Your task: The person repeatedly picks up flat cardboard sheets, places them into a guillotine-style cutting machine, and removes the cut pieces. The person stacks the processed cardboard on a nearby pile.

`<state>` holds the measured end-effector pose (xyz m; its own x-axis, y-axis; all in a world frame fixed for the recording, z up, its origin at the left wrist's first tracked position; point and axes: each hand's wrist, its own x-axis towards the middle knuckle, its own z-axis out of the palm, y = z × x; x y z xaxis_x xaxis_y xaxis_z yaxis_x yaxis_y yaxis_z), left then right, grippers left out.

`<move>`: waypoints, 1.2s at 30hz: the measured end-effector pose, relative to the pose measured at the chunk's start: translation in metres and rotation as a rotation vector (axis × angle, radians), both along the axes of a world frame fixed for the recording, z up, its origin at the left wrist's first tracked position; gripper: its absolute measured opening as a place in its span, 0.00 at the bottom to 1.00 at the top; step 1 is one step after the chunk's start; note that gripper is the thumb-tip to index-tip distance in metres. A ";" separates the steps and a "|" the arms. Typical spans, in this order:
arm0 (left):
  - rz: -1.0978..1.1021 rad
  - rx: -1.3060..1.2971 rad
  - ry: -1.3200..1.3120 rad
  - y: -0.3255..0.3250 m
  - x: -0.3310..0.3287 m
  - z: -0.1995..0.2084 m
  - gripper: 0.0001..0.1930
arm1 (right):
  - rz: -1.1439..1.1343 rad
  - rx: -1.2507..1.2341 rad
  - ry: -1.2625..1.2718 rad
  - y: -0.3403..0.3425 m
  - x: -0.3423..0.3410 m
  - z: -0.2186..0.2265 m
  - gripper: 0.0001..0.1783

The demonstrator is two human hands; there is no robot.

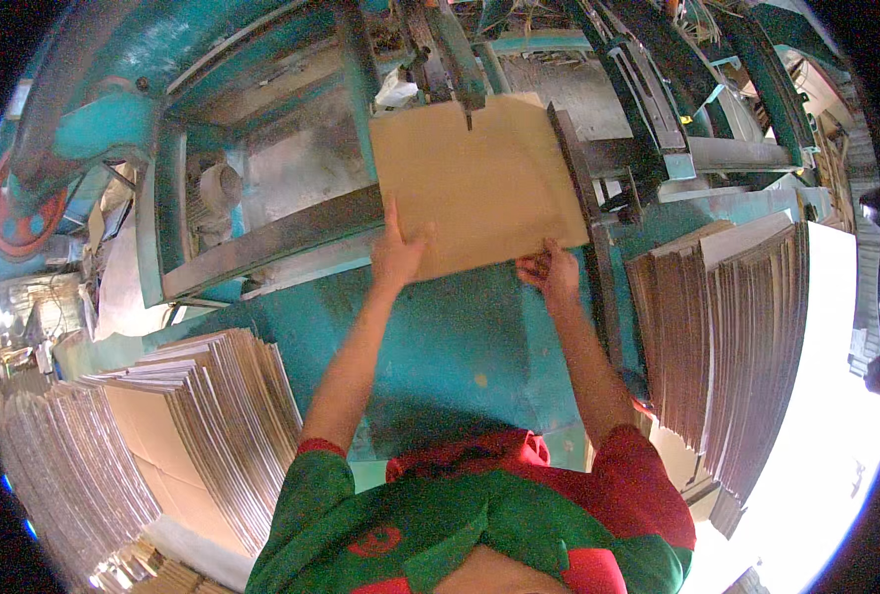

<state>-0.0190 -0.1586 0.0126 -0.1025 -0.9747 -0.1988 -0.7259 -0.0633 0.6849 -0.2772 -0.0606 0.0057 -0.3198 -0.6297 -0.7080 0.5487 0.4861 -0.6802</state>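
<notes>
Brown cardboard sheet [479,183] beside the dark bar [603,302] at the teal worktop [440,346], long axis left to right, right end angled slightly away; left grip [397,257] and right grip [553,274] clamped on its near edge

The sheet [479,188] was matt cardboard.
The table [440,346] seemed painted metal, the right stack [722,337] rough-edged cardboard, the shirt [430,515] cloth.

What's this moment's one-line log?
cardboard sheet: brown; left hand: at its near-left corner; right hand: at its near edge; cardboard stacks: both sides
</notes>
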 end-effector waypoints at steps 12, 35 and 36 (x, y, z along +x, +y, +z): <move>0.020 0.220 -0.058 -0.053 -0.004 -0.005 0.50 | 0.115 -0.017 0.181 -0.048 -0.004 -0.013 0.20; 0.248 -0.490 0.192 0.337 0.105 0.149 0.26 | 0.188 -0.196 -0.124 0.211 0.095 0.035 0.16; 0.284 -0.666 0.203 0.341 0.116 0.169 0.26 | 0.287 -0.299 -0.063 0.192 0.122 0.060 0.19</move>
<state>0.0971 0.1829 0.1815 0.1988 -0.8767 0.4381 -0.5989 0.2452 0.7624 -0.1553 0.1310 0.0659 -0.0637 -0.8675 -0.4934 0.4646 0.4118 -0.7840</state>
